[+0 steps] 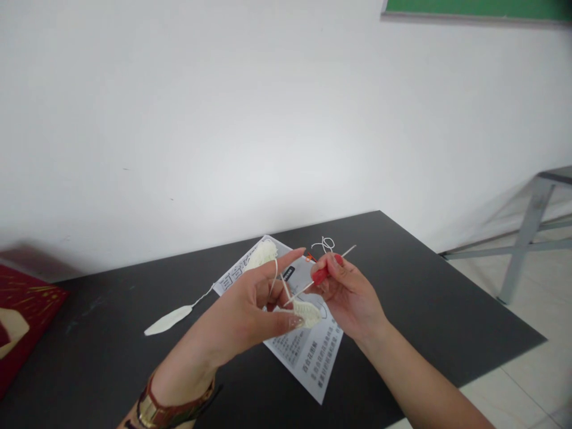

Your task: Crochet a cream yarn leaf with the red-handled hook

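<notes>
My left hand (250,304) pinches a small cream crochet piece (307,314) between thumb and fingers, its index finger stretched out with white yarn (276,275) looped over it. In my right hand (351,292) is a crochet hook (320,275) with a red grip. Its thin metal end points left to the yarn at the edge of the piece. Beneath both hands lies a printed pattern sheet (313,369). A cream ball of yarn or crocheted piece (263,254) rests on the sheet behind my left hand, partly hidden by it.
On the black table (429,304), a finished-looking cream leaf shape (168,320) with a yarn tail lies at the left. A curl of white yarn (328,243) is behind my right hand. A red box or bag (31,322) stands far left, and a grey metal frame (527,238) at right.
</notes>
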The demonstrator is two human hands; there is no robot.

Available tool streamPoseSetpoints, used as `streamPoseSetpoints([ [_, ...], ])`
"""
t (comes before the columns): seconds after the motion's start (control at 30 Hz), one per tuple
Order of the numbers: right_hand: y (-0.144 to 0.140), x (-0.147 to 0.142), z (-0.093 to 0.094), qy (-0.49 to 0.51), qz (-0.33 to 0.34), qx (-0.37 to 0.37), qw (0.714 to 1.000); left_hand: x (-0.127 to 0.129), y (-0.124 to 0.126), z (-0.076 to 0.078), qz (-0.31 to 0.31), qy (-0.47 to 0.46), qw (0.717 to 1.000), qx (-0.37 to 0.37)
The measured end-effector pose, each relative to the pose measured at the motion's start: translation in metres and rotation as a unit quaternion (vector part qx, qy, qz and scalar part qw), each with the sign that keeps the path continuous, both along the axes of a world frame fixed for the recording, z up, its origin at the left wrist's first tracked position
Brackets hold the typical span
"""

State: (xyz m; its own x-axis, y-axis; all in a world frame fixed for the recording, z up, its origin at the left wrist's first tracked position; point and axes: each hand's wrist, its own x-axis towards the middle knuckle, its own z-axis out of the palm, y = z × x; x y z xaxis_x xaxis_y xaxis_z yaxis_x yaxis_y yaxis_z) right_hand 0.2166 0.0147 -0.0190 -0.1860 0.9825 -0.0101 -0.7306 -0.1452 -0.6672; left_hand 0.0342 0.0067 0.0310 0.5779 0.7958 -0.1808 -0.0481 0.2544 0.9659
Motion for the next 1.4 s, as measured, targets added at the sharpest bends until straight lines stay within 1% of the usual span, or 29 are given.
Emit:
streamPoseSetpoints([
  [0.1, -0.001, -0.001, -0.001, 0.017, 0.015, -0.011, 1.000, 0.000, -0.001, 0.002, -0.011, 0.017, 1.000, 0.003],
  [0.27, 0.001, -0.001, -0.002, 0.042, 0.061, -0.020, 0.997, 0.002, -0.003, 0.005, -0.014, 0.043, 0.999, 0.023],
  [0.4, 0.004, 0.002, 0.001, 0.035, 0.062, -0.002, 0.997, 0.004, -0.005, 0.008, -0.025, 0.049, 0.998, 0.034],
  [0.57, 0.007, 0.009, 0.008, -0.008, 0.037, 0.066, 0.997, 0.004, -0.007, 0.010, -0.036, 0.070, 0.996, 0.034],
  [0.73, 0.004, 0.016, 0.015, -0.074, -0.005, 0.134, 0.988, 0.004, -0.007, 0.010, -0.044, 0.079, 0.995, 0.037],
  [0.97, -0.001, 0.022, 0.020, -0.138, -0.075, 0.223, 0.962, 0.005, -0.008, 0.009, -0.043, 0.109, 0.992, 0.050],
  [1.13, -0.004, 0.025, 0.019, -0.170, -0.099, 0.270, 0.943, 0.004, -0.006, 0.006, -0.033, 0.106, 0.993, 0.042],
  [1.2, -0.005, 0.025, 0.019, -0.171, -0.104, 0.273, 0.941, 0.003, -0.005, 0.005, -0.033, 0.093, 0.995, 0.033],
  [1.27, -0.006, 0.024, 0.019, -0.159, -0.101, 0.259, 0.947, 0.003, -0.005, 0.004, -0.042, 0.069, 0.997, 0.019],
  [1.4, -0.004, 0.020, 0.018, -0.108, -0.067, 0.172, 0.977, 0.002, -0.005, 0.002, -0.051, 0.021, 0.998, -0.005],
])
